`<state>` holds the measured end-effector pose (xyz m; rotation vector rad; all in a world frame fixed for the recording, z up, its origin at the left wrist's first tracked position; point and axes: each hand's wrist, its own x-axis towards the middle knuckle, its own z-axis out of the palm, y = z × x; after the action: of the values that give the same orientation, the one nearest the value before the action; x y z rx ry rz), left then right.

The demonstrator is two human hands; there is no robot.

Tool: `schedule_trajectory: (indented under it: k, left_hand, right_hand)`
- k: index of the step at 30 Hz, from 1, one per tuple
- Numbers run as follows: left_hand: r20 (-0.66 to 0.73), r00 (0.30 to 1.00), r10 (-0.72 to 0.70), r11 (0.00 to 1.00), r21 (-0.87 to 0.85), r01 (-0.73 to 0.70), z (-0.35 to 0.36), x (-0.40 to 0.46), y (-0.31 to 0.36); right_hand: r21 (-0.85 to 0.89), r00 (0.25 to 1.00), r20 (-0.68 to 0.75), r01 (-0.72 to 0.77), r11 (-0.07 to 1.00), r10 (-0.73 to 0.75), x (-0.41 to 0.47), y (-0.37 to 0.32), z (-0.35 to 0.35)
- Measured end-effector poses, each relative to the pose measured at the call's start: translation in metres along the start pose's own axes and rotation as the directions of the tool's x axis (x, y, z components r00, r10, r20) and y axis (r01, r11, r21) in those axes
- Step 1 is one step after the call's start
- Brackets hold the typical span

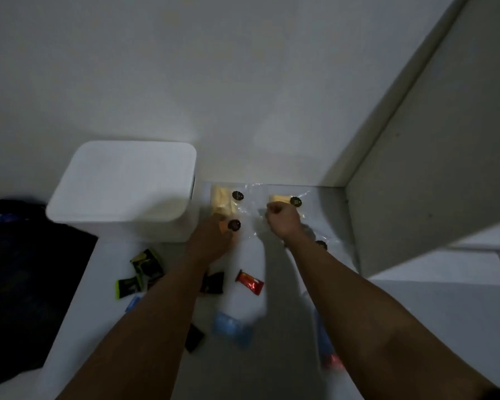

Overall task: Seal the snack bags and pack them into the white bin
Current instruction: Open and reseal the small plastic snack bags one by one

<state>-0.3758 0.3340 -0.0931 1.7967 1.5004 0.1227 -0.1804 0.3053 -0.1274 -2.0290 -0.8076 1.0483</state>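
Against the wall, on the surface (272, 370), the white bin (122, 192) stands lidded, left of the clear snack bag (251, 203). Both hands, left (214, 235) and right (282, 219), pinch the bag. Judged light, limp, slippery; grip at its open edge.

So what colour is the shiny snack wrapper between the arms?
Red wrapper, seen in the head view.
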Motion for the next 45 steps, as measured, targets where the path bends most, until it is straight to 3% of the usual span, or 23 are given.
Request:
schedule_trajectory:
  k: [4, 9, 12, 17, 23, 26, 30, 33, 36, 40, 45]
  left_hand:
    - [0.005, 1.0, -0.028, 1.0, -0.012, 0.028, 0.008, 0.079, 0.001]
    - [-0.126, 0.992, 0.002, 0.987, 0.162, 0.018, 0.023, 0.126, 0.004]
    - [-0.165, 0.986, 0.006, 0.986, 0.164, 0.022, 0.032, 0.142, -0.005]
    - [-0.043, 0.989, -0.143, 0.986, 0.076, 0.146, 0.049, 0.145, -0.013]
    - [-0.024, 0.991, -0.131, 0.982, 0.133, 0.133, 0.067, 0.125, -0.03]
    - [-0.01, 0.989, -0.147, 0.984, 0.101, 0.147, 0.061, 0.121, -0.026]
    - [-0.099, 0.988, -0.122, 0.983, 0.124, 0.134, 0.041, 0.107, -0.01]
    - [-0.152, 0.985, -0.08, 0.995, -0.07, 0.07, 0.019, 0.093, 0.008]
    - [-0.085, 0.996, -0.036, 0.977, -0.212, 0.017, -0.007, 0.077, 0.024]
    - [0.052, 0.996, -0.067, 0.819, -0.568, 0.085, -0.043, 0.049, 0.037]
    - [0.096, 0.995, -0.015, 0.819, -0.57, 0.067, -0.085, -0.002, 0.045]
  right_hand:
    - [-0.09, 0.998, 0.058, -0.023, 0.996, 0.028, 0.066, -0.011, 0.031]
    - [-0.192, 0.989, -0.098, -0.126, 0.973, 0.109, 0.106, 0.001, 0.036]
    - [-0.221, 0.987, -0.113, -0.136, 0.966, 0.113, 0.116, 0.002, 0.033]
    - [-0.227, 0.991, -0.086, -0.116, 0.967, 0.099, 0.122, 0.016, 0.036]
    - [-0.114, 0.975, -0.192, -0.137, 0.984, 0.113, 0.101, 0.034, 0.039]
    - [0.061, 0.976, -0.194, -0.088, 0.994, 0.099, 0.09, 0.031, 0.036]
    - [0.305, 0.978, -0.167, -0.069, 0.95, 0.124, 0.074, 0.007, 0.025]
    - [0.433, 0.99, -0.036, -0.108, 0.895, 0.136, 0.053, -0.021, 0.019]
    - [0.477, 0.994, 0.037, -0.108, 0.872, 0.103, 0.027, -0.05, 0.019]
    - [0.451, 0.998, 0.054, -0.003, 0.893, -0.023, -0.017, -0.081, 0.019]
    - [0.281, 0.98, -0.022, 0.198, 0.939, -0.2, -0.077, -0.107, 0.017]
